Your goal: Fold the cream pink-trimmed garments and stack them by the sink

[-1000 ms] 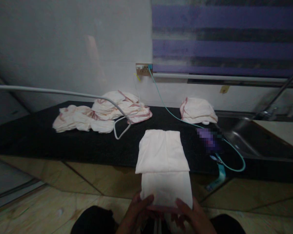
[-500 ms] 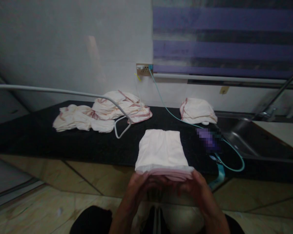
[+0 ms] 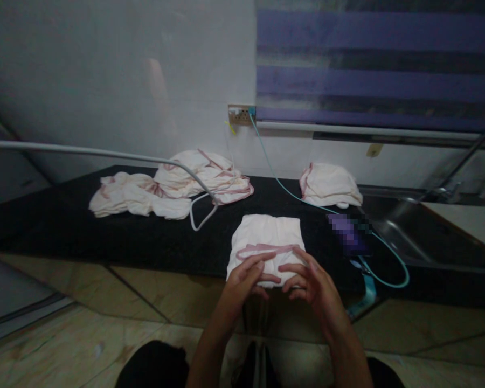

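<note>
Both my hands on the folded cloth (image 3: 267, 242).
My left hand (image 3: 244, 277) and right hand (image 3: 313, 283) rest curled fingers (image 3: 262, 261) on its near edge at the table (image 3: 105, 237) rim, gripping nothing.

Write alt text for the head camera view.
Two bare hands, left hand and right hand, rest on a folded white cloth with pink trim at the front edge of a black counter. Behind lie a loose cloth pile, a folded stack and a teal cable.

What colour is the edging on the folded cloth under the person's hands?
Pinkish-red edging on a white folded cloth, seen in the head view.
</note>
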Motion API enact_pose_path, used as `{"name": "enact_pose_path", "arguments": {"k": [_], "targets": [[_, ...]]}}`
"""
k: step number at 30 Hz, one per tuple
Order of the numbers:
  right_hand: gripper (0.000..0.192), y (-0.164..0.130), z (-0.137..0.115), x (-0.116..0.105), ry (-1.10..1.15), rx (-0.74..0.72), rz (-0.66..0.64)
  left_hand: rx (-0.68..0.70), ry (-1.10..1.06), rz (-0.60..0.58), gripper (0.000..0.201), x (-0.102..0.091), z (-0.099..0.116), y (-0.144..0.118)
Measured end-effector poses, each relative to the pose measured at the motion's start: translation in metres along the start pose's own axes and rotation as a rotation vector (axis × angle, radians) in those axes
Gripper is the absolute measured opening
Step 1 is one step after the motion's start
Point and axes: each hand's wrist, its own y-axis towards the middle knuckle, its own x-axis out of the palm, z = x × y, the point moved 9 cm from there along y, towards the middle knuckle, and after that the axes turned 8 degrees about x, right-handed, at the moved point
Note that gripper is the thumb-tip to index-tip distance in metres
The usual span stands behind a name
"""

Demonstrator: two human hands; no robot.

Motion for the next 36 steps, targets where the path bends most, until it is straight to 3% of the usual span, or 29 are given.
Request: {"name": "enact_pose_path", "arguments": {"k": [6,12,14,19,26,28,31,36], "targets": [[0.053,-0.01,-0.011,0.01,-0.238,-0.091,0.082,-0.01,0.057,0.047,0.05,0.004,0.005,0.004],[0.024,-0.021,-0.031,0.036,-0.789,-0.301,0.246,0.278,0.074,0.421,0.028,-0.027,0.023,-0.016],[0.017,-0.025,-0.037,0.051,-0.947,-0.437,0.28,0.326,0.057,0.453,0.029,-0.034,0.023,-0.024],[0.02,-0.025,-0.034,0.08,-1.113,-0.641,0.277,0.304,0.075,0.414,0.04,-0.041,0.016,-0.036],[0.041,-0.011,-0.008,0.089,-1.246,-0.634,0.24,0.303,0.077,0.669,0.058,-0.072,-0.019,-0.066],[0.048,-0.009,-0.004,0.088,-1.282,-0.62,0.298,0.296,0.101,0.659,0.061,-0.071,-0.025,-0.069],[0.059,-0.006,-0.001,0.09,-1.352,-0.614,0.366,0.217,0.086,0.553,0.061,-0.058,-0.03,-0.063],[0.06,0.0,0.001,0.093,-1.426,-0.619,0.372,0.223,0.026,0.451,0.047,-0.033,-0.017,-0.054]]}}
